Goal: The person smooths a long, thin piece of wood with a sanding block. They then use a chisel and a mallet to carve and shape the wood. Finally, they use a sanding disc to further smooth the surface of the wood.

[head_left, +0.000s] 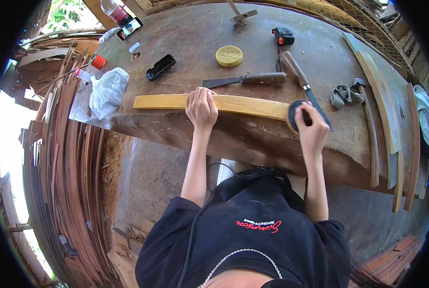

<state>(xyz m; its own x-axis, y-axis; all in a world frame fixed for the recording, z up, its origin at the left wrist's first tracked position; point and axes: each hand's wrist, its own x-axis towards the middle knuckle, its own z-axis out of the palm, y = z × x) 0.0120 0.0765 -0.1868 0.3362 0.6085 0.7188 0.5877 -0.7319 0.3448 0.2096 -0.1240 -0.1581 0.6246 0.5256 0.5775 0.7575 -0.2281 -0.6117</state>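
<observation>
A long, pale yellow wooden strip (253,106) lies along the near edge of the workbench (185,53). My left hand (202,108) is closed over it left of its middle, fingers bent across the wood. At the strip's right end, my right hand (314,124) grips a round black sanding pad (292,111), tilted against the wood; its underside is mostly hidden. Just beyond the strip lies a wide-bladed chisel (262,78) with a wooden handle. Beside my right hand, a second wooden-handled blade (296,69) points toward me, its tip partly behind my fingers.
A round yellow pad (229,56), a black case (160,67), a tape measure (284,35) and a wooden marking gauge (243,17) lie farther back. At left are a white plastic bag (108,92) and a phone (129,29). Several wooden strips (385,96) rest at right.
</observation>
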